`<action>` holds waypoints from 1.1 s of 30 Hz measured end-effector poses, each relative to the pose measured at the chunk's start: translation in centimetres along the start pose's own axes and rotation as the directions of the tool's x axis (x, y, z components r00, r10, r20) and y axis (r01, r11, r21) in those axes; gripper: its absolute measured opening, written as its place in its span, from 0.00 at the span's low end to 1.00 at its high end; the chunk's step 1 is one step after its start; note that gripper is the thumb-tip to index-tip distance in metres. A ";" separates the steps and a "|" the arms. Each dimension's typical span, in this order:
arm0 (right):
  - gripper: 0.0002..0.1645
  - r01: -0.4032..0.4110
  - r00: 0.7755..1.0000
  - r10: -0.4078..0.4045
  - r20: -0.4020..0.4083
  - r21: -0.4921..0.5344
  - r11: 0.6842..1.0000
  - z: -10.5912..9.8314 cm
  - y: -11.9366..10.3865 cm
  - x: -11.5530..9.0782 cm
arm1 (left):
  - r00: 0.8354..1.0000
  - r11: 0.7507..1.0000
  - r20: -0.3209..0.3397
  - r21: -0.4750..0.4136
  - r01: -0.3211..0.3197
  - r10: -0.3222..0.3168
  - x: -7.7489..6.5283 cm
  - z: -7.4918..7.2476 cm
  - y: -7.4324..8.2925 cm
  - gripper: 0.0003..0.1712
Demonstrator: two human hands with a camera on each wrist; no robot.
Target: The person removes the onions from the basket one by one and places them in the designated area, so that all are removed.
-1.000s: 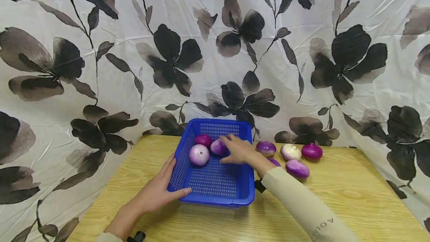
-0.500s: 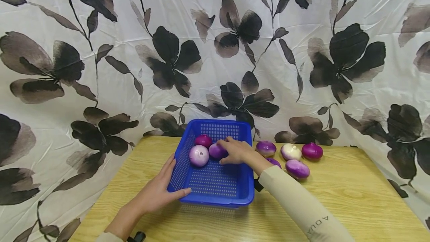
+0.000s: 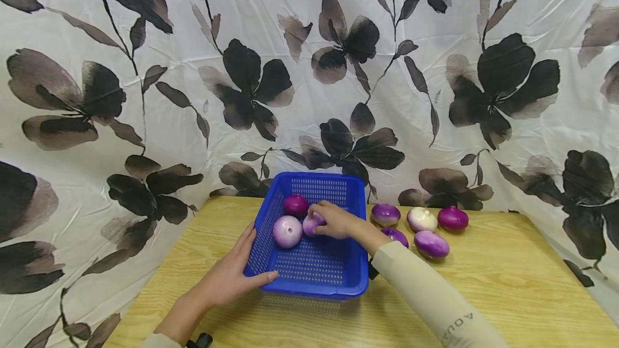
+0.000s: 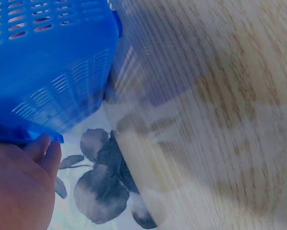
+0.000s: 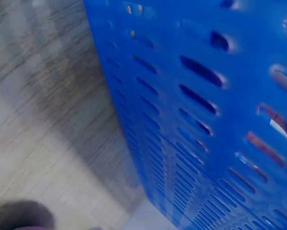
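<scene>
A blue plastic basket [image 3: 309,287] with slotted walls stands on the table, holding several purple onions. My left hand [image 3: 227,278] grips its near left corner, fingers along the left rim and thumb over the front rim. Inside the basket, my right hand [image 3: 337,223] curls its fingers and thumb round a purple onion [image 3: 313,223], partly covering it. Beside that one sit a paler onion [image 3: 287,231] and, farther back, a dark magenta onion [image 3: 295,205]. In the right wrist view the slotted basket wall [image 5: 181,120] hides the right hand.
Right of the basket lie more onions: a purple one [image 3: 385,215], a whitish one [image 3: 422,220], a dark magenta one [image 3: 453,219] and an oblong one [image 3: 432,244]. Another onion [image 3: 395,237] is partly behind the right sleeve. A flowered cloth [image 3: 309,95] hangs behind the wooden table [image 3: 508,278].
The right hand's fingers have curled more round its onion, which has turned to show a paler side and shifted slightly toward the front. The left hand stays on the basket.
</scene>
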State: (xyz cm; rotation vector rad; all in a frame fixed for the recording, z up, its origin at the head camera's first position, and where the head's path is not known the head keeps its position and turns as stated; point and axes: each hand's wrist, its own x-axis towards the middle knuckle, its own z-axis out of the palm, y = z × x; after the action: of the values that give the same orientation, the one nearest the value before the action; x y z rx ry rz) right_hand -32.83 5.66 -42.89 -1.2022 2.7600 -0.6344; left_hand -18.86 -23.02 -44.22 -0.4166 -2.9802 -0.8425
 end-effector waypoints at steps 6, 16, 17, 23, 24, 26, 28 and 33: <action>0.17 0.039 0.999 -0.039 -0.003 -0.001 0.999 -0.3 -0.1 -0.4 | 1.000 1.000 -0.009 -0.001 -0.018 0.017 0.1 -0.1 0.1 0.68; 0.32 0.021 0.994 -0.023 0.110 0.019 1.000 -0.1 -1.3 -1.6 | 1.000 1.000 -0.012 -0.006 -0.015 0.015 0.1 -0.1 0.1 0.70; 0.32 0.029 0.993 -0.030 0.115 0.017 0.999 -0.1 -1.4 -1.7 | 1.000 1.000 -0.013 -0.007 -0.015 0.015 0.1 0.0 0.0 0.70; 0.31 0.082 0.992 -0.085 0.094 0.033 0.996 0.1 -2.3 -2.5 | 1.000 1.000 -0.011 -0.002 -0.016 0.016 -0.1 0.0 0.0 0.69; 0.31 0.091 0.992 -0.094 0.084 0.039 0.995 0.1 -2.5 -2.7 | 1.000 1.000 -0.011 -0.003 -0.018 0.018 -0.1 0.0 0.0 0.69; 0.30 0.104 0.993 -0.107 0.058 0.056 0.993 0.0 -2.8 -3.1 | 1.000 1.000 -0.012 -0.005 -0.022 0.022 -0.1 0.0 0.0 0.69; 0.30 0.104 0.994 -0.107 0.030 0.080 0.991 -0.3 -3.2 -3.5 | 1.000 1.000 -0.014 -0.008 -0.024 0.024 -0.1 0.0 0.1 0.68; 0.30 0.095 0.995 -0.090 -0.037 0.133 0.987 -1.2 -3.8 -4.8 | 0.999 0.999 -0.022 -0.018 -0.029 0.028 0.1 0.1 0.1 0.69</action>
State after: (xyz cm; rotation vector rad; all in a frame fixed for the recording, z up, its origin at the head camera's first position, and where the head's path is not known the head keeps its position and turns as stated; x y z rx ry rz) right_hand -27.17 7.25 -40.77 -1.3072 2.6488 -0.8403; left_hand -18.92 -22.88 -44.20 -0.4464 -2.9419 -0.8662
